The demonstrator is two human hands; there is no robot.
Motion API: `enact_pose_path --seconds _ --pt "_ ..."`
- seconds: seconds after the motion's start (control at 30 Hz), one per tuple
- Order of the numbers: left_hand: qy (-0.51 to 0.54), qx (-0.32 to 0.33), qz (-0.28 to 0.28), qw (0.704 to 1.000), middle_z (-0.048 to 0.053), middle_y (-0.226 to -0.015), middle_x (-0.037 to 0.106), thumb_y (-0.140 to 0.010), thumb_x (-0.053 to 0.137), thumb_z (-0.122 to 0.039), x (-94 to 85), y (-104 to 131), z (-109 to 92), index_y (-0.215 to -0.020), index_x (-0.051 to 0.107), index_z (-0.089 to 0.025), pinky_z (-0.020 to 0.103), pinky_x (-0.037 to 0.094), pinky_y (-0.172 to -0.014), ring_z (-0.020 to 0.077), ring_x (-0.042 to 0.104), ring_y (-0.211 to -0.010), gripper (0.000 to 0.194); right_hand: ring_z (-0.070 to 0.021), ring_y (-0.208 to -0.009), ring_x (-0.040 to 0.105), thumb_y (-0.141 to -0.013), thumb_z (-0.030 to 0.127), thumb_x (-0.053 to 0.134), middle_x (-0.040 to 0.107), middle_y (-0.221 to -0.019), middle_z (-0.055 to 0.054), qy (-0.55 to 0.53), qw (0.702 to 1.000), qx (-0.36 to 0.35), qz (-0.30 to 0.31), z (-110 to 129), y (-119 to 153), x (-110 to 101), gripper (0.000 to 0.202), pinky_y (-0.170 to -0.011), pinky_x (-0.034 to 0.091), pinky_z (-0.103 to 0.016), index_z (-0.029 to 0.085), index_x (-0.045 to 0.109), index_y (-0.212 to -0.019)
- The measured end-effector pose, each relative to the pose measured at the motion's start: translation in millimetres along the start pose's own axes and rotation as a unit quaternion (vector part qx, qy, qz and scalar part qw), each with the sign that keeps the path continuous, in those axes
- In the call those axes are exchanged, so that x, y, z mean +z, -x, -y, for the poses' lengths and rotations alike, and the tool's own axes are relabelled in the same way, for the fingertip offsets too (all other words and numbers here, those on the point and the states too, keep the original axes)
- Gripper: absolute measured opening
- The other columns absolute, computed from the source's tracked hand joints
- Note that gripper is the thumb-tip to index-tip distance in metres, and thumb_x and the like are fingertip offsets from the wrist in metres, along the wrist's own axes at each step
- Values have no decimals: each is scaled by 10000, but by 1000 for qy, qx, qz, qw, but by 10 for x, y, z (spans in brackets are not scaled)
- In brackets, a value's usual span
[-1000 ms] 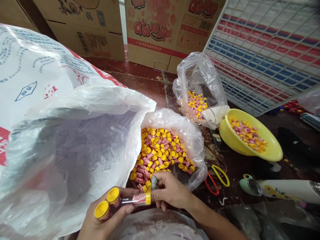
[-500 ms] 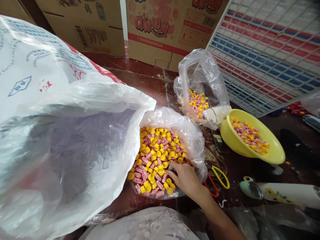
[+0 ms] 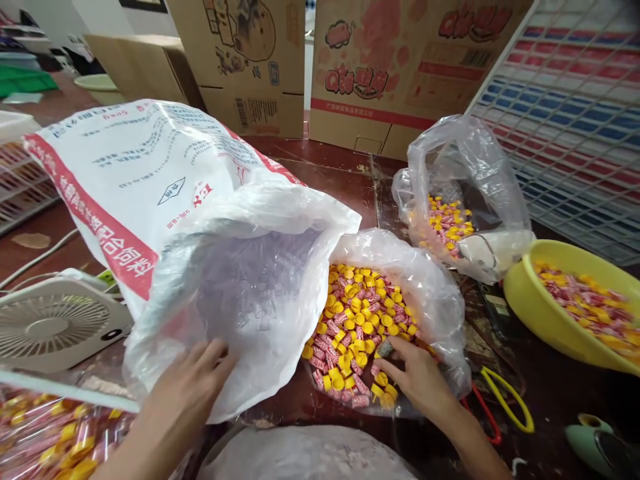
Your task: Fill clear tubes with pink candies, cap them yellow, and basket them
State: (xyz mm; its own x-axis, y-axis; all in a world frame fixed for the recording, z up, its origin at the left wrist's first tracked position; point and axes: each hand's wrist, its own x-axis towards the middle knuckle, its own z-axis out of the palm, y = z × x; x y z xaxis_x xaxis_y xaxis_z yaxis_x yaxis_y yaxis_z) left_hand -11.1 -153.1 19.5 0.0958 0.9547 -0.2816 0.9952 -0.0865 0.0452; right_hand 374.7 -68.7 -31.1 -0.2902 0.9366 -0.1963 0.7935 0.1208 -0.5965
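My right hand reaches into a clear plastic bag of small pink-and-white printed tubes with yellow caps. Its thumb and forefinger are apart, touching the pieces; a small dark grey thing shows by the fingertips. My left hand is at the lower rim of a big white printed sack, in front of its wide mouth. Its fingers are curled and close together, slightly blurred; what they hold, if anything, is hidden. The sack's pale lining shows inside, and its bottom is out of sight.
Another clear bag of capped tubes and a yellow basin stand at right. Yellow and red scissor handles lie below. A small fan is at left, above more capped tubes. Cardboard boxes and a wire rack line the back.
My left hand has come into view at the sack's mouth. The view has shifted left, showing more of the sack and the fan. My right hand stays in the pile.
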Motion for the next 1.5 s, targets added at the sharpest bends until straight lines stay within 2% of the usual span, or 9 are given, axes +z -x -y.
enact_pose_path --seconds 0.27,0.4,0.53,0.73,1.0,1.13,1.23,1.4,1.5 --pt "-72 9 30 997 240 -1129 710 -872 271 54 -8 -501 76 -1018 712 -106 482 560 -710 356 738 -879 492 -268 -1011 756 -822 423 769 791 -1069 -90 -309 949 47 -42 118 150 -138 291 -918 604 -400 221 661 -1002" --pt "167 -1 -36 985 97 -1018 718 -920 501 -240 28 -359 48 -1069 575 -190 374 597 -798 251 742 -870 173 -239 -950 773 -826 418 806 803 -1053 -89 -420 903 23 -86 461 123 -18 312 -847 635 -337 215 692 -1034" --pt "577 -23 -2 817 46 -995 727 -869 673 -403 -1 -189 -372 -1139 598 -237 292 584 -887 233 743 -984 325 -198 -838 772 -862 378 790 798 -944 -54 -434 892 -50 -117 809 38 150 238 -763 635 -275 215 685 -1000" --pt "782 -40 106 613 60 -1104 754 -880 733 -469 -88 -162 -991 -1082 675 -253 334 545 -961 261 696 -1096 301 -172 -852 742 -913 244 744 754 -928 -25 -303 919 -195 -160 1019 -40 214 110 -796 595 -254 223 686 -1003" --pt "826 -12 92 556 60 -1161 724 -921 702 -427 -42 -210 -1211 -1136 675 -252 324 537 -909 260 665 -1116 278 -178 -941 719 -1016 317 614 745 -1002 -49 -245 931 -237 -131 1007 3 137 125 -857 563 -267 215 676 -1053" --pt "863 -23 106 493 46 -1134 728 -924 709 -397 -39 -249 -1256 -1149 660 -257 307 549 -891 227 690 -1055 269 -266 -1153 673 -904 563 715 702 -1176 -132 -169 928 -319 -95 1027 5 123 473 -1002 549 -370 186 625 -1176" --pt "889 -35 98 445 35 -1175 711 -919 720 -360 -51 -284 -1307 -1118 659 -258 274 551 -877 210 679 -1096 232 -313 -1227 629 -785 497 843 660 -1262 -169 -99 928 -330 -143 1013 -5 243 699 -1066 520 -450 181 519 -1318" --pt "879 -19 101 465 50 -1034 717 -878 742 -382 -59 -330 -1374 -1047 612 -214 293 565 -842 193 714 -946 272 -330 -1119 658 -723 417 886 682 -1119 -121 -80 923 -326 -187 1000 -21 439 677 -1035 528 -515 226 513 -1254" --pt "774 -9 71 630 41 -914 680 -889 631 -425 -65 -370 -1321 -1031 545 -212 324 575 -765 188 695 -799 270 -344 -1172 648 -725 461 891 685 -1165 -127 -62 924 -350 -143 995 -23 377 722 -1095 481 -557 224 509 -1289"
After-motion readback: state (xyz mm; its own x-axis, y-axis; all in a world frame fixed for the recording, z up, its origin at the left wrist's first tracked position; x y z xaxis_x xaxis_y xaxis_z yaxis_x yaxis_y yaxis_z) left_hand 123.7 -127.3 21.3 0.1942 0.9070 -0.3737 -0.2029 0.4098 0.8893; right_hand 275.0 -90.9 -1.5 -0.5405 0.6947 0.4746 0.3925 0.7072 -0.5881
